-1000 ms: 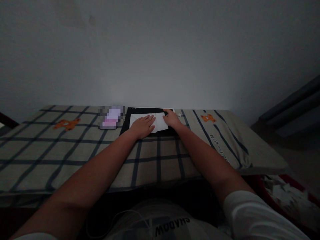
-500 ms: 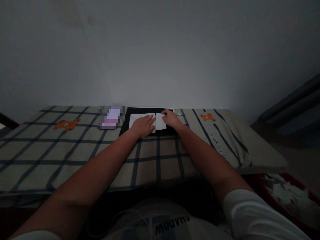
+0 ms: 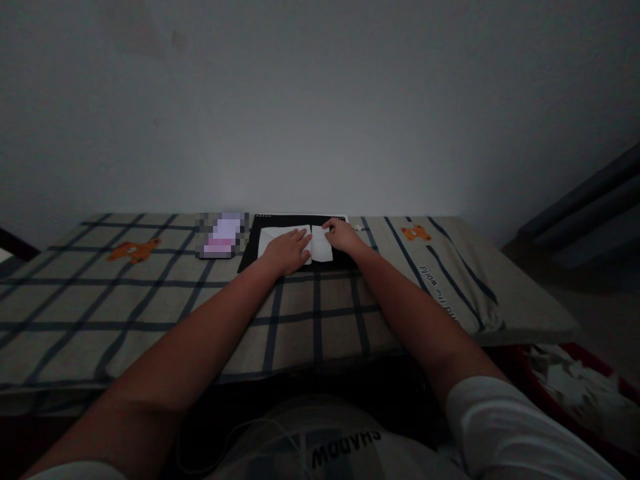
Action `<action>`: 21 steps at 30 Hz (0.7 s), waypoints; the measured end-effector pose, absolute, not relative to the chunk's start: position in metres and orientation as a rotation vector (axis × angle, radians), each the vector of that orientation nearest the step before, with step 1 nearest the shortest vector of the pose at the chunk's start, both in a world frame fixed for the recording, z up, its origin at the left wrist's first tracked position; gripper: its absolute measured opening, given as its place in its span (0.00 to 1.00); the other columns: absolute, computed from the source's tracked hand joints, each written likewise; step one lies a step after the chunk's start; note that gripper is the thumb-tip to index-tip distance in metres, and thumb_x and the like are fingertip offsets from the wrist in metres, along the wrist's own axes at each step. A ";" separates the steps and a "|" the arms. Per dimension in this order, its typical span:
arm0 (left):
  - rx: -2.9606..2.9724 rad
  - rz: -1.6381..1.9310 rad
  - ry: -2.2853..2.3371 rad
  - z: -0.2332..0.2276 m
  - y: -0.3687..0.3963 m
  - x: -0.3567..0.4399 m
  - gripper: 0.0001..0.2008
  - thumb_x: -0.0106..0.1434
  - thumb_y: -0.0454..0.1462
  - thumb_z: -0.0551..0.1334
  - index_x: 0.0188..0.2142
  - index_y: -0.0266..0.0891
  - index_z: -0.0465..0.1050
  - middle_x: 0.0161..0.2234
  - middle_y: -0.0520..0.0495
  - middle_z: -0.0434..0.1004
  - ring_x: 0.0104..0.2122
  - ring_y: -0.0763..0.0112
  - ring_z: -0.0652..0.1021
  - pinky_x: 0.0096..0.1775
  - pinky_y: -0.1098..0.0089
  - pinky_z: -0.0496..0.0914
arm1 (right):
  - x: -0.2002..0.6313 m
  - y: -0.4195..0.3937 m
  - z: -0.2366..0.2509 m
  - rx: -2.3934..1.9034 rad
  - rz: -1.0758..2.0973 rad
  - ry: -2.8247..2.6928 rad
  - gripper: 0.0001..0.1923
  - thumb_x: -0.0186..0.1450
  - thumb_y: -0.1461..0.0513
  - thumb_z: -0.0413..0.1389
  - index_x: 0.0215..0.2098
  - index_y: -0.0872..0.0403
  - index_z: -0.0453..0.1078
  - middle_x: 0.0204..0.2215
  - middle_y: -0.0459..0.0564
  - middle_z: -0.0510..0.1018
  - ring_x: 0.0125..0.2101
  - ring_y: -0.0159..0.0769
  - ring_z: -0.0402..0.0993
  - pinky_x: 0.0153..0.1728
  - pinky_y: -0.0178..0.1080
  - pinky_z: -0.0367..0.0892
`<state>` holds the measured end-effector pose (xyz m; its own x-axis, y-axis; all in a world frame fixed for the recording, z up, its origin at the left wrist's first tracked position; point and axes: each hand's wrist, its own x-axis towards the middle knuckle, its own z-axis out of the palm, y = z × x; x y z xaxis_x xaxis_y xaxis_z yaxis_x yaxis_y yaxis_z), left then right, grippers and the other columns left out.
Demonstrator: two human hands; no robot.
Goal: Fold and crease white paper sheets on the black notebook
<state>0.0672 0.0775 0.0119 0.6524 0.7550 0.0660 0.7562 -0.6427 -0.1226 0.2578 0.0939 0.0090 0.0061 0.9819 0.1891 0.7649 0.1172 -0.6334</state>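
A sheet of white paper lies on a black flat board or pad near the wall. A gap or tear line splits its right part, a smaller white paper piece, from the larger left part. My left hand rests flat on the larger part with fingers spread. On the right, my right hand pinches the edge of the smaller piece between thumb and curled fingers. Whether the two parts are still joined cannot be made out.
A phone with a lit, blurred screen lies left of the board. The checked tablecloth covers the table up to the wall. A tiny white scrap is right of my right hand. Below right stands a red bin holding crumpled white paper.
Almost nothing differs. Both hands keep their places on the paper, and the lower edge of the smaller piece looks slightly shifted.
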 end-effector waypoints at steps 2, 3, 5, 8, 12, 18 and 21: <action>-2.739 -0.035 -1.249 0.011 0.078 0.067 0.28 0.68 0.42 0.45 0.64 0.31 0.54 0.65 0.36 0.52 0.63 0.57 0.58 0.61 0.61 0.52 | 0.258 0.094 0.010 -1.693 0.490 -1.806 0.18 0.58 0.72 0.50 0.44 0.59 0.72 0.34 0.52 0.77 0.36 0.34 0.73 0.44 0.38 0.66; -2.743 -0.046 -1.251 0.011 0.078 0.067 0.28 0.68 0.42 0.45 0.64 0.31 0.54 0.65 0.36 0.52 0.63 0.57 0.58 0.61 0.61 0.52 | 0.259 0.094 0.010 -1.691 0.497 -1.812 0.17 0.58 0.72 0.51 0.44 0.59 0.73 0.34 0.52 0.77 0.36 0.34 0.73 0.44 0.37 0.66; -2.746 -0.064 -1.253 0.010 0.078 0.067 0.28 0.68 0.43 0.46 0.64 0.32 0.54 0.65 0.37 0.53 0.63 0.57 0.58 0.61 0.60 0.52 | 0.259 0.095 0.010 -1.691 0.506 -1.820 0.15 0.60 0.70 0.52 0.44 0.59 0.72 0.35 0.52 0.77 0.36 0.33 0.73 0.43 0.37 0.66; -2.739 -0.076 -1.267 0.009 0.077 0.067 0.28 0.68 0.43 0.45 0.64 0.32 0.53 0.65 0.37 0.52 0.64 0.56 0.57 0.61 0.59 0.53 | 0.260 0.096 0.010 -1.704 0.531 -1.770 0.15 0.62 0.64 0.56 0.46 0.60 0.71 0.35 0.53 0.77 0.35 0.34 0.73 0.43 0.38 0.66; -2.710 -0.135 -1.325 0.005 0.074 0.067 0.29 0.68 0.42 0.44 0.65 0.31 0.50 0.66 0.38 0.49 0.64 0.55 0.55 0.60 0.57 0.54 | 0.259 0.096 0.010 -1.711 0.550 -1.719 0.18 0.60 0.63 0.57 0.49 0.61 0.70 0.34 0.53 0.77 0.34 0.34 0.72 0.41 0.38 0.67; -2.710 -0.184 -1.344 0.002 0.075 0.066 0.28 0.69 0.41 0.44 0.66 0.32 0.48 0.67 0.38 0.48 0.64 0.55 0.55 0.59 0.55 0.55 | 0.258 0.092 0.010 -1.655 0.507 -1.791 0.19 0.58 0.69 0.54 0.48 0.61 0.71 0.31 0.50 0.76 0.31 0.32 0.70 0.39 0.36 0.66; -2.708 -0.167 -1.330 0.004 0.075 0.066 0.26 0.69 0.42 0.44 0.63 0.35 0.54 0.66 0.38 0.50 0.64 0.54 0.56 0.59 0.53 0.57 | 0.259 0.094 0.009 -1.666 0.509 -1.796 0.19 0.57 0.69 0.53 0.47 0.60 0.71 0.29 0.49 0.76 0.29 0.31 0.69 0.37 0.35 0.66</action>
<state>0.0656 0.0745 0.0042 0.6080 0.7793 0.1514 0.7926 -0.6070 -0.0585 0.2587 0.0937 0.0087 -0.0034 0.9830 0.1838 0.7403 0.1260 -0.6604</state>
